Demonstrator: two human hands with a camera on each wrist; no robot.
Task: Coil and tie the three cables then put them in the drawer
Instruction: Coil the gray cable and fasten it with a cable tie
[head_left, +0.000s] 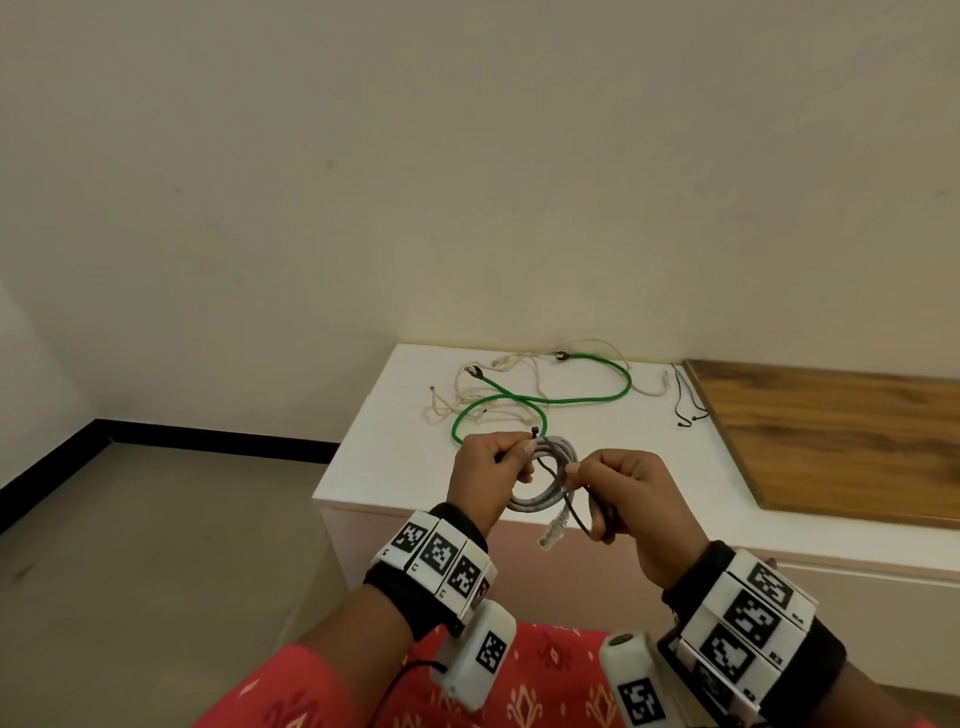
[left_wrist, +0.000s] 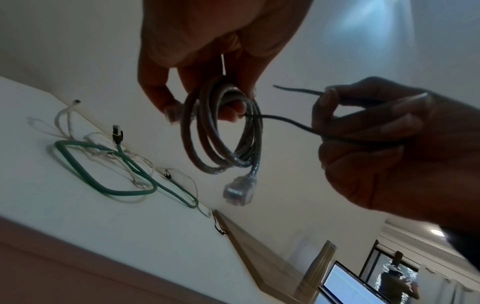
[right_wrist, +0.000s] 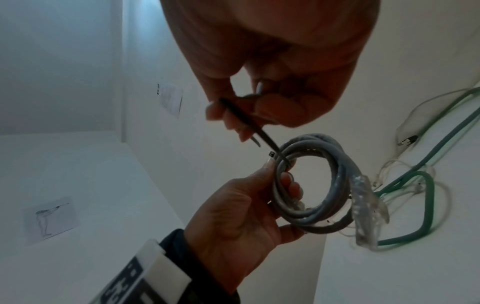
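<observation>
Gripping grey coil (head_left: 540, 480) w/ left hand (head_left: 485, 475); right hand (head_left: 626, 493) fingers pinch black tie (left_wrist: 283, 121).

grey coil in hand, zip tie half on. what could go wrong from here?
1. The left hand grips the grey cable coil at one spot only; the loops could spring apart before the black zip tie closes.
2. The right hand pinches the tie's thin tail; it could slip while being threaded into the head.
3. The clear plug dangles free and may snag the green cable on the white cabinet.
</observation>
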